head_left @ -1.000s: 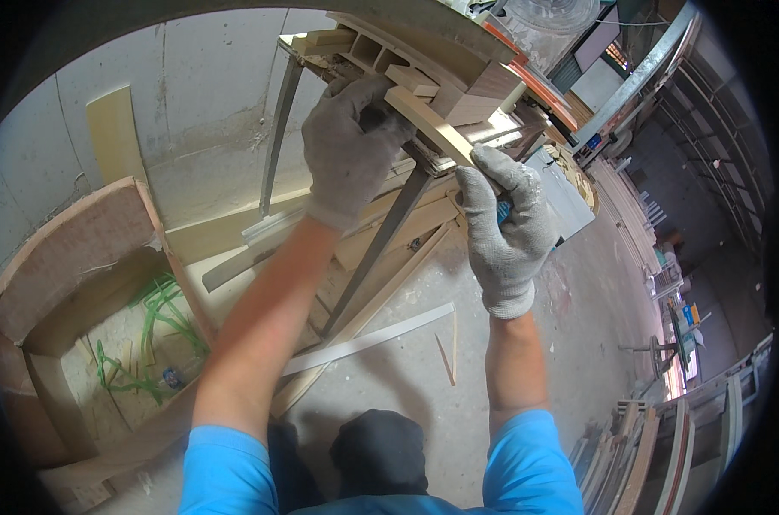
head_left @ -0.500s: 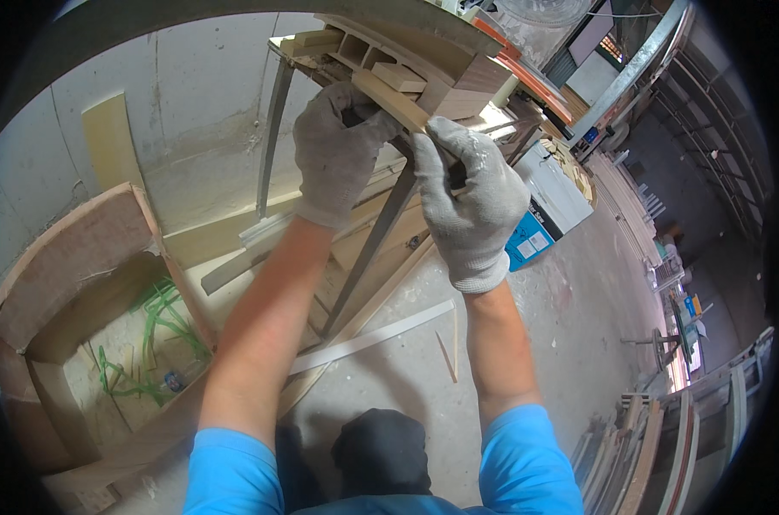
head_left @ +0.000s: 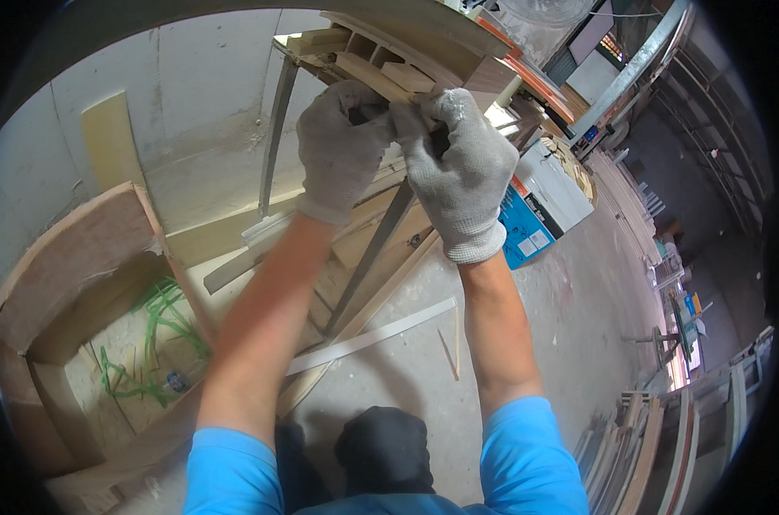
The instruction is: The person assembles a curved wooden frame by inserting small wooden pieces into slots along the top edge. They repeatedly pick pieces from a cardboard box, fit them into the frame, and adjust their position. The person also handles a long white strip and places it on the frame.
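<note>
Both of my hands wear pale grey knitted gloves and are raised at the edge of a metal-legged stand. A light wooden strip (head_left: 370, 77) slants from upper left to lower right just beyond my fingers. My left hand (head_left: 342, 150) has its fingers curled round the strip's near side. Close beside it, my right hand (head_left: 464, 167) is closed on the right end of the same strip, thumb and fingers pinched; the fingertips are partly hidden. Behind the strip lie a short wooden block (head_left: 408, 77) and a wooden piece with open compartments (head_left: 361, 45).
Below stands the stand's metal leg (head_left: 372, 245), with boards around it. A curved wooden form (head_left: 72, 249) holding green strapping sits at left. To the right are a blue and white carton (head_left: 531, 225) and stacked long strips (head_left: 642, 459). A white strip (head_left: 376, 345) lies on the floor.
My right hand has moved left and slightly up, closer to my left hand. The wooden strip has shifted left and up, toward the compartmented piece. My left hand has barely moved.
</note>
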`<state>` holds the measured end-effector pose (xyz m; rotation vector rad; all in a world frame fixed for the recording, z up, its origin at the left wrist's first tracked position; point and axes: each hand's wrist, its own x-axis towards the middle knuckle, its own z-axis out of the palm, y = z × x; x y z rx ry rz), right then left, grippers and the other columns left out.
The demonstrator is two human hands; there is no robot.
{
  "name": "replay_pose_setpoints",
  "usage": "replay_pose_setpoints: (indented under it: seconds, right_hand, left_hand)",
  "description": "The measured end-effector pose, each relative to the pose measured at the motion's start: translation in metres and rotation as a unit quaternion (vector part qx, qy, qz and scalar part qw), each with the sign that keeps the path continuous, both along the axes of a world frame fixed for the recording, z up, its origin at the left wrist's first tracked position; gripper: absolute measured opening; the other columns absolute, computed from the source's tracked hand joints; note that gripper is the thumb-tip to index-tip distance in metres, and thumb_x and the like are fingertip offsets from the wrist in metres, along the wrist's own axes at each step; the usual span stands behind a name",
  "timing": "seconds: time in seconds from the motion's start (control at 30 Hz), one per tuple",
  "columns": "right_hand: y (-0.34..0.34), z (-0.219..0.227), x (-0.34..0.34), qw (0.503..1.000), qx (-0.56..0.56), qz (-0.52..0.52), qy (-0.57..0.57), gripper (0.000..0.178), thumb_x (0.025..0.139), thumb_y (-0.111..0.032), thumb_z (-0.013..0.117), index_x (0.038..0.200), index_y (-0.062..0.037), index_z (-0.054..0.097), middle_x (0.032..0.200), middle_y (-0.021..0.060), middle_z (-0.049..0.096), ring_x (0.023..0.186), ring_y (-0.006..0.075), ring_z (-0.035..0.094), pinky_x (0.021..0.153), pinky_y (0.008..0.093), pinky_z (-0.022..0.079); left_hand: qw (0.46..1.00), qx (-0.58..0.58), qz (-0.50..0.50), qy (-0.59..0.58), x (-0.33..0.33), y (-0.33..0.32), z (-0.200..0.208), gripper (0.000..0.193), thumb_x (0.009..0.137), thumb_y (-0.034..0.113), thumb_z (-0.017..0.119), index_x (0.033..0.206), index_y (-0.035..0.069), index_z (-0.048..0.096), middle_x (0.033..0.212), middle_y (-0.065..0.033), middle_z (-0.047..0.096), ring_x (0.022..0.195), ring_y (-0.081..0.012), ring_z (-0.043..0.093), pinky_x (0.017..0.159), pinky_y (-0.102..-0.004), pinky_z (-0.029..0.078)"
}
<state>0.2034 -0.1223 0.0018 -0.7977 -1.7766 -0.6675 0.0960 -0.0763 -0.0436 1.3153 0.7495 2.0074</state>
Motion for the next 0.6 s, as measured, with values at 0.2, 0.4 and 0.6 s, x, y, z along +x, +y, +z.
replay_pose_setpoints:
  seconds: [0.2,0.4,0.6]
  right_hand:
    - [0.0,0.009,0.003,0.999,-0.009,-0.001,-0.048,0.018,0.078,-0.014,0.077,0.079,-0.0091,0.06,0.064,0.0064,0.06,0.054,0.0243,0.061,0.05,0.0336,0.046]
    - [0.005,0.011,0.015,0.996,0.008,0.029,-0.082,0.017,0.077,-0.013,0.078,0.079,-0.0085,0.061,0.063,0.0064,0.058,0.053,0.0242,0.06,0.05,0.0335,0.046]
    - [0.002,0.005,0.014,0.999,-0.019,0.02,-0.045,0.017,0.078,-0.008,0.077,0.08,-0.0078,0.061,0.063,0.0067,0.059,0.051,0.0214,0.059,0.05,0.0309,0.045]
  left_hand:
    - [0.999,0.011,-0.038,-0.027,0.002,0.002,-0.003,0.025,0.07,0.013,0.082,0.087,-0.001,0.072,0.076,-0.0064,0.071,0.068,-0.0114,0.066,0.065,-0.0274,0.053]
    - [1.0,0.023,-0.02,0.003,0.001,0.004,-0.006,0.024,0.068,0.008,0.082,0.088,-0.001,0.072,0.076,-0.0077,0.071,0.067,-0.0128,0.066,0.064,-0.0287,0.054]
    - [0.998,0.025,-0.049,-0.032,0.002,-0.001,0.0,0.022,0.068,0.008,0.081,0.086,-0.001,0.071,0.074,-0.0078,0.07,0.065,-0.0149,0.066,0.064,-0.0291,0.054]
